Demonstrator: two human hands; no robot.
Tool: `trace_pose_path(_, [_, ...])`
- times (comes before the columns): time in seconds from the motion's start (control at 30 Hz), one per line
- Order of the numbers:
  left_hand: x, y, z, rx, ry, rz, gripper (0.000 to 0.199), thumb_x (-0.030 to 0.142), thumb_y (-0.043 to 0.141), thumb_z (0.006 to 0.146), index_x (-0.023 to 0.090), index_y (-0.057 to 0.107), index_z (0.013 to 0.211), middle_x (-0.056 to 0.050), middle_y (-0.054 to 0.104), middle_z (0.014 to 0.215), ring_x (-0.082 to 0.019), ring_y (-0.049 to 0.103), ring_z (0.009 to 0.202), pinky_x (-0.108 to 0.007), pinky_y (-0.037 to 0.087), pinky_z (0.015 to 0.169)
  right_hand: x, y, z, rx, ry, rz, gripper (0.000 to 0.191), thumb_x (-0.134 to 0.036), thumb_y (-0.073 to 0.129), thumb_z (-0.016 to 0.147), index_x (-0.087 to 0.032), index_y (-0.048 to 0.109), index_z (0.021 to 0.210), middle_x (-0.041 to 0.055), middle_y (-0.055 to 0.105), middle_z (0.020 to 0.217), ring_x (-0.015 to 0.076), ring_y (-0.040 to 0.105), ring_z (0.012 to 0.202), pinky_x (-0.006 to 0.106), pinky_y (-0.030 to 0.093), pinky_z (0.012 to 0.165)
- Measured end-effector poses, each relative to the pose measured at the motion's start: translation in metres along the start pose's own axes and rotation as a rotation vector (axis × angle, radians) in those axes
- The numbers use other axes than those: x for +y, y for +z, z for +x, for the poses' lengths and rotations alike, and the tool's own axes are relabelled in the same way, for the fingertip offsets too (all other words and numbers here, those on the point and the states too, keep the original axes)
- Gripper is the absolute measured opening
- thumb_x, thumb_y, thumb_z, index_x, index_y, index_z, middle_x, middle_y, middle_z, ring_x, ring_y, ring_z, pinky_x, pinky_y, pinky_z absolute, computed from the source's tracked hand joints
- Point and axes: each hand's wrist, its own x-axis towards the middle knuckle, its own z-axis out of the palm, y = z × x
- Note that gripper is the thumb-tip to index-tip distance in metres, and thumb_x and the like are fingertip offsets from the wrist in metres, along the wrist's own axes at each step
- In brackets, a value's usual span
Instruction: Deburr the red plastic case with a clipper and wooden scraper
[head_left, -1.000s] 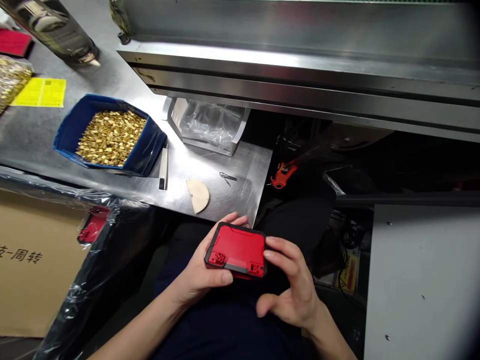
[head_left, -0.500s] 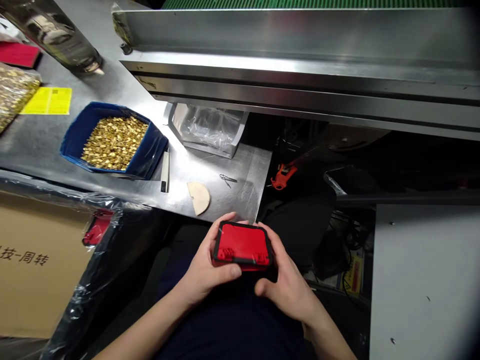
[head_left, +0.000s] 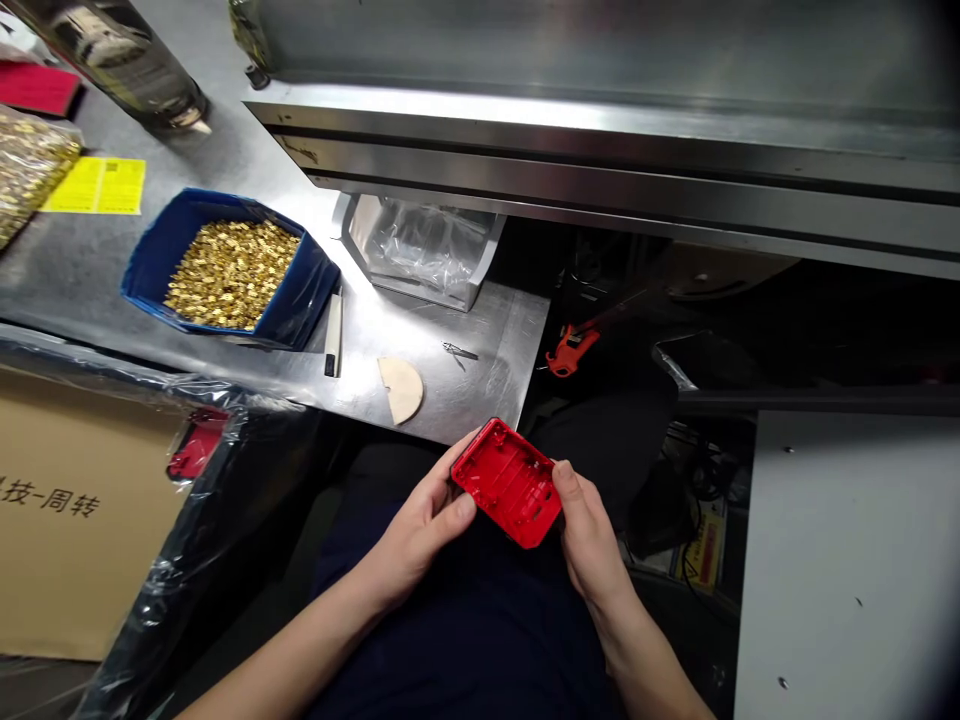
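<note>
Between my two hands, over my lap, is a red plastic housing [head_left: 510,480], tilted with its hollow ribbed inside facing up. My left hand [head_left: 431,520] grips its left edge, thumb on the near side and fingers behind it. The right edge is pinched by my right hand [head_left: 589,525], with the thumb on the rim and the other fingers mostly hidden underneath. Just beyond the housing, on the metal table [head_left: 360,395], lie a half-round beige piece [head_left: 403,390] and a small metal clip-like part [head_left: 460,353].
A blue bin [head_left: 154,265] holds many small brass parts, with a white-and-black tool [head_left: 334,335] beside it. A grey bin [head_left: 480,275] contains clear bags. A metal rail [head_left: 562,170] crosses above. At left stands a plastic-wrapped cardboard box [head_left: 67,570]; an orange tool [head_left: 571,350] hangs right.
The red housing has been turned over: its black-rimmed flat face was up, and now the hollow inside shows. My right thumb has moved up onto its rim.
</note>
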Motion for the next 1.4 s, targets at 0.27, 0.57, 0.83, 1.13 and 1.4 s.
trace_pose_path(0.27, [0.007, -0.012, -0.008, 0.146, 0.057, -0.223, 0.096, 0.052, 0.077, 0.083, 0.032, 0.027, 0.163, -0.014, 0.063, 0.144, -0.039, 0.06, 0.131, -0.054, 0.045, 0.113, -0.006, 0.011, 0.012, -0.41, 0.115, -0.186, 0.079, -0.076, 0.018, 0.101, -0.017, 0.072, 0.104, 0.0039, 0.07, 0.07, 0.0165, 0.065, 0.057, 0.029, 0.051, 0.059])
trace_pose_path(0.57, [0.01, -0.029, -0.061, -0.206, -0.18, -0.486, 0.075, 0.051, 0.064, 0.092, 0.021, 0.042, 0.157, -0.022, 0.043, 0.163, -0.046, 0.055, 0.137, -0.056, 0.045, 0.114, -0.037, 0.071, 0.142, 0.105, -0.618, -1.086, 0.028, -0.038, 0.06, 0.099, -0.02, 0.06, 0.12, 0.0134, 0.064, 0.119, 0.0308, 0.06, 0.113, 0.04, 0.05, 0.092])
trace_pose_path(0.83, [0.001, -0.033, -0.064, -0.129, -0.233, -0.422, 0.094, 0.055, 0.087, 0.075, 0.024, 0.047, 0.154, -0.019, 0.06, 0.142, -0.047, 0.061, 0.13, -0.052, 0.052, 0.104, -0.02, 0.059, 0.116, -0.048, -0.577, -1.032, 0.021, -0.039, 0.052, 0.103, -0.023, 0.056, 0.116, 0.0042, 0.07, 0.099, 0.0215, 0.066, 0.082, 0.031, 0.046, 0.071])
trace_pose_path(1.13, [0.007, -0.026, -0.06, -0.097, -0.245, -0.222, 0.095, 0.061, 0.086, 0.074, 0.023, 0.048, 0.151, -0.02, 0.063, 0.139, -0.043, 0.061, 0.128, -0.055, 0.048, 0.106, -0.04, 0.021, 0.024, -0.252, -0.314, -0.614, 0.018, -0.043, 0.062, 0.099, -0.027, 0.066, 0.109, -0.0023, 0.067, 0.087, 0.0132, 0.062, 0.072, 0.024, 0.049, 0.065])
trace_pose_path(1.4, [0.005, -0.015, -0.057, -0.16, -0.17, -0.165, 0.084, 0.052, 0.086, 0.08, 0.029, 0.046, 0.149, -0.011, 0.068, 0.128, -0.031, 0.066, 0.118, -0.042, 0.049, 0.102, -0.055, 0.03, -0.04, -0.345, -0.562, -0.705, 0.017, -0.024, 0.062, 0.099, -0.025, 0.068, 0.115, -0.0029, 0.061, 0.075, 0.0118, 0.056, 0.064, 0.026, 0.046, 0.056])
